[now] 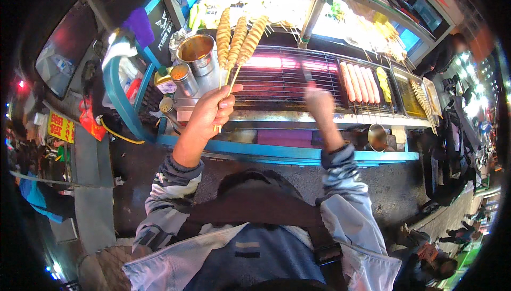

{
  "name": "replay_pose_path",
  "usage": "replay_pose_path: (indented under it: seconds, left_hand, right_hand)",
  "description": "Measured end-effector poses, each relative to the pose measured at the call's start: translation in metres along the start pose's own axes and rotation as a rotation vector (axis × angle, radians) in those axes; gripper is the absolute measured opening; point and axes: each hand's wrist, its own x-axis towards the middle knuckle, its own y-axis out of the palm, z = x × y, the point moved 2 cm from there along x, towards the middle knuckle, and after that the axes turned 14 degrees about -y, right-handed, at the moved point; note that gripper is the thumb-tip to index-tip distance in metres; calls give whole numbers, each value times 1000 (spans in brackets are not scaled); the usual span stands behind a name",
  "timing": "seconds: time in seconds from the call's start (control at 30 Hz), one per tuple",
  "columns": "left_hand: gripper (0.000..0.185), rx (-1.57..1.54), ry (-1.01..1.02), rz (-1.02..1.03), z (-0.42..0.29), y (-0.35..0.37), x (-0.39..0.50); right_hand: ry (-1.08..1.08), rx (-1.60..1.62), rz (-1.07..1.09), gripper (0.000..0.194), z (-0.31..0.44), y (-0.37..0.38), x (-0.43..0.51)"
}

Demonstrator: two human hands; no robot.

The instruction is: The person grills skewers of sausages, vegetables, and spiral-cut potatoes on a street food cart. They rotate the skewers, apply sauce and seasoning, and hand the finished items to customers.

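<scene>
Three bamboo skewers of spiral-cut food [238, 43], browned and fanned apart, are upright in my left hand [211, 111]. Its fingers wrap the bare sticks, whose lower ends show below the fist. My right hand [320, 101] is closed round the reddish handle of a tool [306, 71]. Motion blurs its dark, narrow upper part, so I cannot tell its kind. That tool is over the grill grate [271, 87], which has a glowing pink-red heating element [265, 62] beneath. Several pink sausages on sticks [359, 82] lie to the right of my right hand.
Left of the grill stand a steel pot [196, 51] with reddish contents and a shaker of orange seasoning [183, 77]. Rightward are a yellow-green skewer [383, 84] and an oily tray [403, 85] with a spiral skewer [421, 97]. A blue rail [275, 153] edges the cart's front.
</scene>
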Motion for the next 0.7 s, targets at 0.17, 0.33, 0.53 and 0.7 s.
replay_pose_path:
  seconds: [0.17,0.33,0.53,0.7]
  left_hand:
    - [42,29,-9,12,2,12,14]
    - [41,49,-31,-25,22,10,30]
    - [37,20,-77,-17,62,3,63]
    - [35,-53,-111,-54,101,-3,89]
  right_hand:
    - [138,585,38,37,127,48,20]
    - [562,618,-13,53,-21,22,-80]
    - [420,15,87,42,-56,8,-76]
    - [559,107,-198,46,-36,9,-85]
